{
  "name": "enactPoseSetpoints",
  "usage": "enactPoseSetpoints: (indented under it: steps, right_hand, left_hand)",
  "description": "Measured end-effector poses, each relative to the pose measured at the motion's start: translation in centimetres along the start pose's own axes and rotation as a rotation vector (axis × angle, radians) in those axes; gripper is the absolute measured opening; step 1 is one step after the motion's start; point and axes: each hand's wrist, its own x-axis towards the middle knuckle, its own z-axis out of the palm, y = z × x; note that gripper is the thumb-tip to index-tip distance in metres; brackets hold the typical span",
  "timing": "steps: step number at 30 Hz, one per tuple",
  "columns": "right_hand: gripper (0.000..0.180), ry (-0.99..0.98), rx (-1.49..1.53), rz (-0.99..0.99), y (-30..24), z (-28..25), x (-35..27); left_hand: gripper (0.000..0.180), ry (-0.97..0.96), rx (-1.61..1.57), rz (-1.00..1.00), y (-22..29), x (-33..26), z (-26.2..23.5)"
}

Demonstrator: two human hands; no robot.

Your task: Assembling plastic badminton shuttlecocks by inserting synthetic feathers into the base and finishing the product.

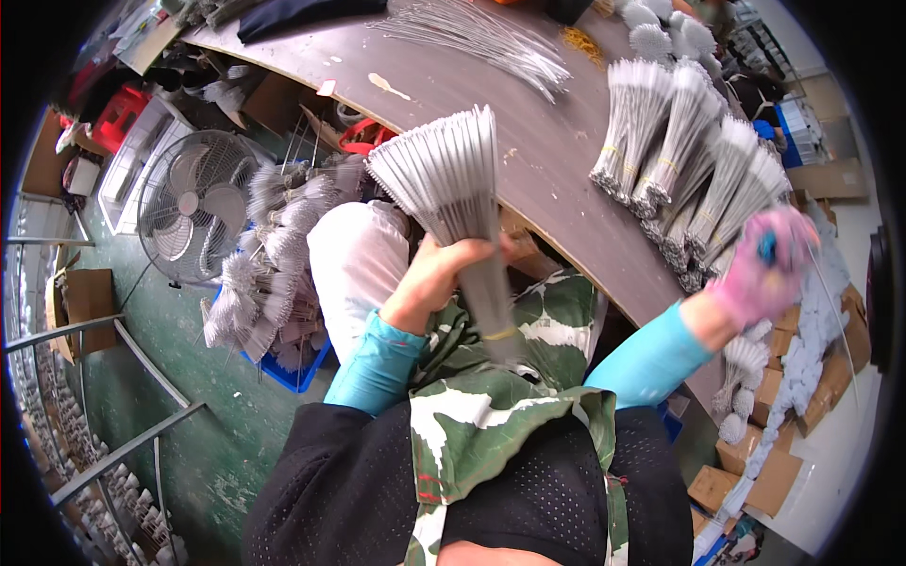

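Observation:
My left hand (444, 274) is wrapped round a fanned bundle of thin grey-white wire brushes (439, 170) over my lap. Its bristly ends spread upward, and a yellow band (500, 334) circles the lower end, which is blurred. Out to the right, near the table's edge, my right hand (766, 264) wears a pink glove and is smeared by motion. Its fingers look curled, and a thin pale wire (834, 302) runs down from the fingertips. Something dark blue (768, 247) shows at the fingers; I cannot make out what it is.
Banded brush bundles (661, 132) lie piled on the brown table (557, 160), with loose wires (481, 42) farther back. To the left, more brushes (288, 245) fill a blue crate (307, 375) beside a standing fan (193, 203). Cardboard boxes (755, 472) stand at the right.

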Motion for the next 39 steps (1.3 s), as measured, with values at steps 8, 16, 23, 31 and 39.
enactPoseSetpoints:
  steps: [8,16,23,31,39]
  right_hand:
    - [0.005,0.530,-0.664,-0.133,6.3,-8.6,0.3]
    - [0.017,0.733,-0.437,0.194,12.5,-17.8,13.3]
    - [0.024,0.706,-0.573,0.434,14.2,-17.6,9.6]
    - [0.033,0.424,-1.154,0.758,8.6,-11.3,-3.6]
    - [0.026,0.426,-1.369,0.562,5.4,-6.0,-12.3]
  left_hand:
    - [0.049,0.009,0.444,0.215,-6.1,0.1,-2.5]
    - [0.054,-0.018,1.175,0.452,-8.6,1.6,-4.6]
    - [0.052,0.053,0.825,0.362,-8.9,1.9,-4.2]
    - [0.049,0.018,0.521,0.266,-9.4,1.9,-3.5]
    - [0.051,-0.051,0.222,0.029,-10.7,-1.4,1.9]
